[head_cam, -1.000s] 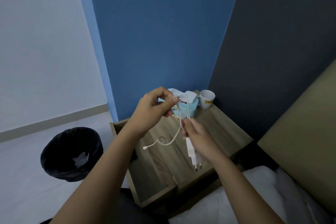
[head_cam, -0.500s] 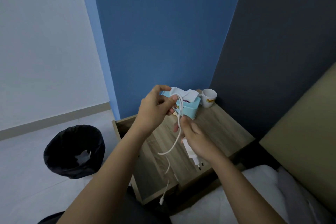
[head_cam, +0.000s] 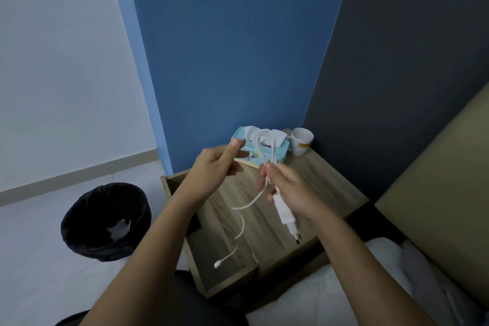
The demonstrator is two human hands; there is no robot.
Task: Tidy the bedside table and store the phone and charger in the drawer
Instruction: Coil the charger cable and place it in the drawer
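My right hand (head_cam: 296, 193) grips the white charger plug (head_cam: 284, 213) and pinches its white cable (head_cam: 247, 204) above the bedside table (head_cam: 325, 185). A loop of the cable stands up above my right fingers. The free end dangles down over the open drawer (head_cam: 219, 270) at the table's left front. My left hand (head_cam: 214, 169) hovers just left of the loop with thumb raised, holding nothing. A dark object in the drawer is mostly hidden under my left forearm; I cannot tell whether it is the phone.
A light blue tissue box (head_cam: 280, 152) and a white mug (head_cam: 301, 141) stand at the table's back edge against the blue wall. A black bin (head_cam: 105, 219) sits on the floor to the left. White bedding (head_cam: 344, 286) and a tan headboard (head_cam: 444, 193) lie to the right.
My left hand has let go of the top of the cable loop and drawn slightly left. The cable's free end has dropped from beside my hands to hang over the drawer.
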